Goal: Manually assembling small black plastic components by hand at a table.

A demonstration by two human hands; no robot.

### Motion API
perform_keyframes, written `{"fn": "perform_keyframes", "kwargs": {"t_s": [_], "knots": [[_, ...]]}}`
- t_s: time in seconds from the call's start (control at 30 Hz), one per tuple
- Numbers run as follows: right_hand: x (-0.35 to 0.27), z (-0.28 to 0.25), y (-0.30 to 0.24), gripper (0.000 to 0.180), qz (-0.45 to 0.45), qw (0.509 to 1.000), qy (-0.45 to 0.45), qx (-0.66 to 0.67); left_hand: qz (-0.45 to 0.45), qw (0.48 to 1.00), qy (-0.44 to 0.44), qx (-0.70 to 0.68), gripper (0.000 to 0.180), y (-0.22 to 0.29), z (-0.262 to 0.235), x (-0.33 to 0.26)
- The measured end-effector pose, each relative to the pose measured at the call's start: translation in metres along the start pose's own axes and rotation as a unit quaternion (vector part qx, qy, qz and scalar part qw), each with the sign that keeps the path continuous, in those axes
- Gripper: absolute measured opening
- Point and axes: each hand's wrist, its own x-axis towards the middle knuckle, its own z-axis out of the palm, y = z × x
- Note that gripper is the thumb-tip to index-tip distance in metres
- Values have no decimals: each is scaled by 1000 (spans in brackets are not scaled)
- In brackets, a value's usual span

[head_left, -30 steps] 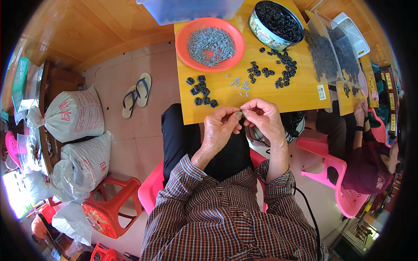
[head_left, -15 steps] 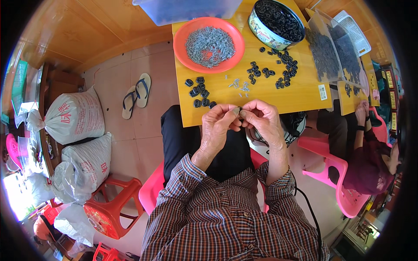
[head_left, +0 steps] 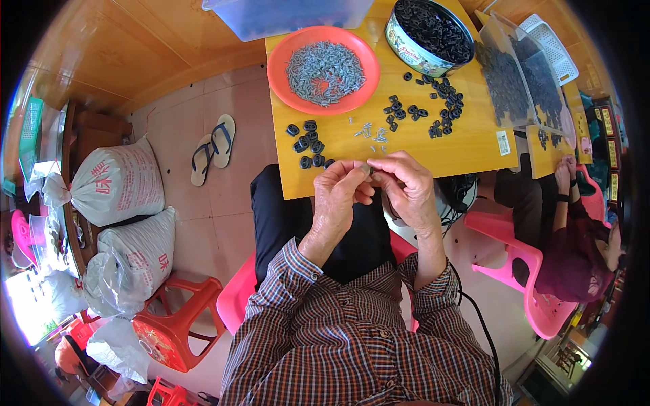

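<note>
My left hand [head_left: 338, 199] and my right hand [head_left: 406, 189] meet fingertip to fingertip at the near edge of the yellow table [head_left: 467, 145], pinching a small dark part [head_left: 366, 167] between them. Just beyond the fingers lie a small cluster of black ring-shaped parts [head_left: 308, 143] and several small grey metal pins [head_left: 371, 131]. More black parts [head_left: 433, 108] are scattered to the right. An orange plate [head_left: 281, 74] holds a heap of grey pins. A round tin [head_left: 406, 51] is full of black parts.
A clear plastic tub [head_left: 284, 13] stands at the table's far edge. Clear trays of dark parts [head_left: 504, 81] sit to the right, where another person [head_left: 575, 237] sits on a pink chair. White sacks [head_left: 115, 183], an orange stool [head_left: 176, 325] and sandals [head_left: 211, 149] are at left.
Both hands stay together at the table edge, with only small finger movements on the pinched part. The view has shifted slightly.
</note>
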Motion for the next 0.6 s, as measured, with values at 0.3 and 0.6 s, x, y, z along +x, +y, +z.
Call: {"fn": "perform_keyframes", "kwargs": {"t_s": [0.3, 0.6], "knots": [[-1, 9, 11, 20, -47, 995, 49, -66, -9, 1000, -3, -10, 13, 4, 7, 4], [-2, 6, 18, 18, -65, 990, 64, -110, 25, 996, -17, 86, 16, 4, 12, 10]]}}
